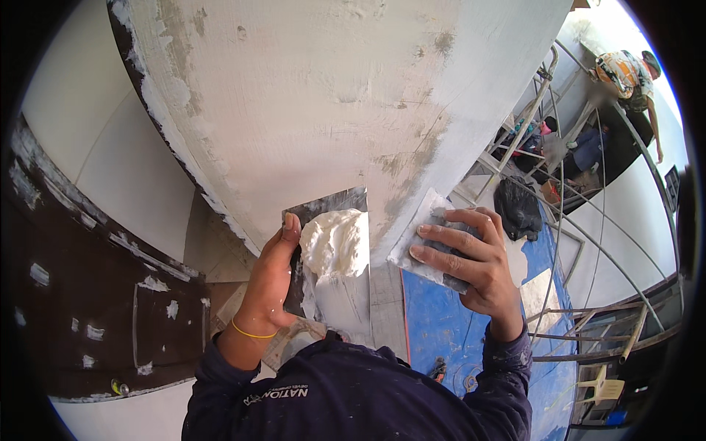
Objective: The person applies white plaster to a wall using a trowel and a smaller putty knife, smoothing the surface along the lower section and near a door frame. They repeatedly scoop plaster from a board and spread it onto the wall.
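My left hand [266, 283] grips a flat rectangular plastering blade [346, 305] by its left edge, thumb on its face. A thick heap of white putty [334, 242] lies on that blade. My right hand [471, 257] is closed on a second flat putty blade [426, 228], its fingers spread across a whitened face. This blade sits at the lower right edge of a tall pale wall panel [309, 95]; whether it touches the panel I cannot tell. Grey patches and smoothed white filler mark the panel.
Blue sheeting [441, 323] covers the floor at right, with a black plastic bag [517, 208] on it. Beyond stand metal scaffold bars [562, 169] and a person [625, 77] leaning high up; others work lower down. A dark, putty-spotted panel [88, 294] stands left.
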Action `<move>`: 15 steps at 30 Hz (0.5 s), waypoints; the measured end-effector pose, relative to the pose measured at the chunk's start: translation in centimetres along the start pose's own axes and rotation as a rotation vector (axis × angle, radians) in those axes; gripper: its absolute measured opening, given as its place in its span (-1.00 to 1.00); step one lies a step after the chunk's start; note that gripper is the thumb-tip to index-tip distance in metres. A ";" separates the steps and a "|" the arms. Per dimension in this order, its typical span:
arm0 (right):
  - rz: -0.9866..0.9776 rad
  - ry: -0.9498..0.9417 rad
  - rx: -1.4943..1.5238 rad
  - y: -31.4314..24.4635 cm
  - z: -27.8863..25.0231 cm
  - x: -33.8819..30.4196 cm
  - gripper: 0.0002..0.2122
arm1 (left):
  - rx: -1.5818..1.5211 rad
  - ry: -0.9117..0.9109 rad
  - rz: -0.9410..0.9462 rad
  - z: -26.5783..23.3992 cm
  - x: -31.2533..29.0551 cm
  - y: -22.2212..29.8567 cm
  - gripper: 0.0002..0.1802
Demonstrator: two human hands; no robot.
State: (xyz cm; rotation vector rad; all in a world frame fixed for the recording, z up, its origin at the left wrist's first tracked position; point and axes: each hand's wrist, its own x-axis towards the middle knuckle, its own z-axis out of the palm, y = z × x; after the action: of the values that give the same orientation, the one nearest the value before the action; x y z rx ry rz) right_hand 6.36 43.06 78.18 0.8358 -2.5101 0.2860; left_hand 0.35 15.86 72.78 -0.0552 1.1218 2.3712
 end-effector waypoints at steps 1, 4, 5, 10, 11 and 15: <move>-0.073 -0.025 0.024 -0.3 -0.8 0.9 -0.54 | 0.013 0.014 0.055 -0.1 -0.1 0.5 -0.37; -0.270 -0.031 0.049 -1.9 -1.2 4.5 -0.60 | 0.145 0.057 0.204 -0.2 -0.7 2.3 -0.43; -0.295 -0.043 0.019 -2.6 -0.8 5.9 -0.62 | 0.162 0.059 0.234 -0.4 -0.9 3.1 -0.43; -0.389 -0.028 -0.087 -4.5 -2.3 10.1 -0.67 | 0.291 0.159 0.336 -1.8 -1.7 6.2 -0.42; -0.428 0.002 -0.041 -4.8 -2.0 10.8 -0.66 | 0.317 0.185 0.336 -2.3 -2.0 6.5 -0.42; -0.440 -0.144 -0.150 -5.3 -1.8 12.9 -0.70 | 0.216 0.000 0.437 -4.5 -2.1 7.7 -0.43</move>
State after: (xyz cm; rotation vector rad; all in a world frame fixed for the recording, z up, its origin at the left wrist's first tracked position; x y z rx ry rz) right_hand 1.26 32.91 86.44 1.3485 -2.3552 -0.1123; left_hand -2.22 7.57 75.83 0.2935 1.5089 2.5978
